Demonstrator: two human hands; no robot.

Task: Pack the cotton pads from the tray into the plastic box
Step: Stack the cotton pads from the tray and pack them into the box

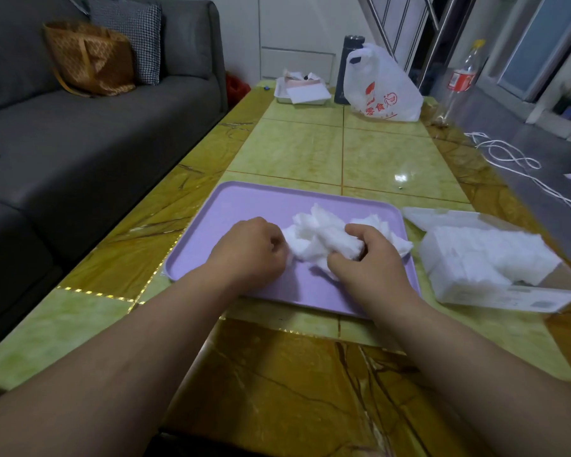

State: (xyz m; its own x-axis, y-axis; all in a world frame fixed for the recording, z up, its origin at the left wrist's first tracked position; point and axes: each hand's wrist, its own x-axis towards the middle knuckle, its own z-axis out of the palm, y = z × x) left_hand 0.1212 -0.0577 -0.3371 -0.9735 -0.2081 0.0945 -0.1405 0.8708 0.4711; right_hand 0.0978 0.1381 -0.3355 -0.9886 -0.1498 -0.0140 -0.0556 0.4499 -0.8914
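Both forearms reaching in; left hand (249, 249) and right hand (365, 258) curled closed on cotton pads (320, 235), tray (244, 206) centre. Gathering step. Next: lift bunch toward plastic box (495, 291), 3 o'clock, part-filled

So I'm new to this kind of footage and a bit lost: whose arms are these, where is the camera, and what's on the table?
There is no machine here. The single picture comes from a camera worn on a person's head, looking down at their own bare arms. On the green-tiled table sits a purple tray holding a loose heap of white cotton pads. The left hand pinches the heap's edge, and the right hand is closed around part of it. To the right stands the clear plastic box, open and already partly filled with pads. Farther back are a white shopping bag, a dark flask and a clear bottle.
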